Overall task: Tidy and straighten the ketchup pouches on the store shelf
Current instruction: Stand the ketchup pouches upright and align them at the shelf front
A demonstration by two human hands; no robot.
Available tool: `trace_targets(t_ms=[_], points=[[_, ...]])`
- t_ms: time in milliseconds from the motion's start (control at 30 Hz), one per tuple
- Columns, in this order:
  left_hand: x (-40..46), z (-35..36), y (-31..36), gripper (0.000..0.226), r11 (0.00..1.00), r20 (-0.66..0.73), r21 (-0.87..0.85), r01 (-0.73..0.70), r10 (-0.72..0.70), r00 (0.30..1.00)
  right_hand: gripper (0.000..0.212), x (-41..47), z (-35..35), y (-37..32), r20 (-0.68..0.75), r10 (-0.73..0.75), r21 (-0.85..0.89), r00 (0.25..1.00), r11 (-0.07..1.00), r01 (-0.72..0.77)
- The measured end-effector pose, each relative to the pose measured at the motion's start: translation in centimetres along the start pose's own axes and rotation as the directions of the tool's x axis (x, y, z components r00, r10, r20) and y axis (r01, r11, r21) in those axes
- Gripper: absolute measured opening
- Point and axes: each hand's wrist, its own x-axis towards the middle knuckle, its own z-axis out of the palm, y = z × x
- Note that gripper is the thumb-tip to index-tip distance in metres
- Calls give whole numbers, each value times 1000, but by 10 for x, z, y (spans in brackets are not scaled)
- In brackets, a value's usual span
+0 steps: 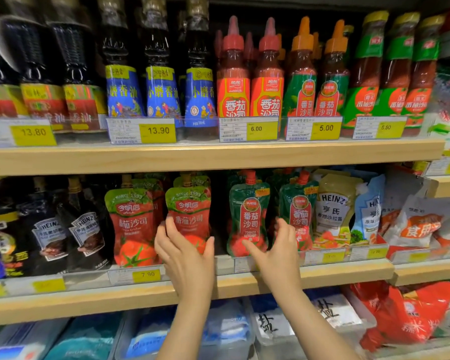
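On the middle shelf stand red ketchup pouches with green tops. My left hand [185,253] grips the lower part of the right one [189,211], fingers wrapped round both its sides. Another red pouch [133,224] stands just left of it, with more behind. Further right are two green spouted ketchup pouches [248,216] [298,211]. My right hand [276,252] hovers in front of the gap between them, fingers apart and holding nothing; whether it touches either pouch is unclear.
Dark Heinz sauce bottles [86,232] stand left of the pouches, Heinz salad dressing pouches [333,209] to the right. The upper shelf [213,154] carries sesame oil and ketchup bottles. Price tags line the wooden shelf edge [322,276]. Salt bags [270,323] lie below.
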Motion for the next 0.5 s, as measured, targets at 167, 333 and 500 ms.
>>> trace_targets(t_ms=[167,333,500], points=[[1,5,-9,85,969,236,245,14,-74,969,89,9,22,-9,26,112,-191,993,976,-105],[5,9,-5,74,964,255,266,-8,-62,965,68,11,29,-6,-17,105,-236,994,966,-106],[6,13,-3,71,965,249,260,17,-84,965,72,9,32,-4,-56,55,-218,997,974,-66]])
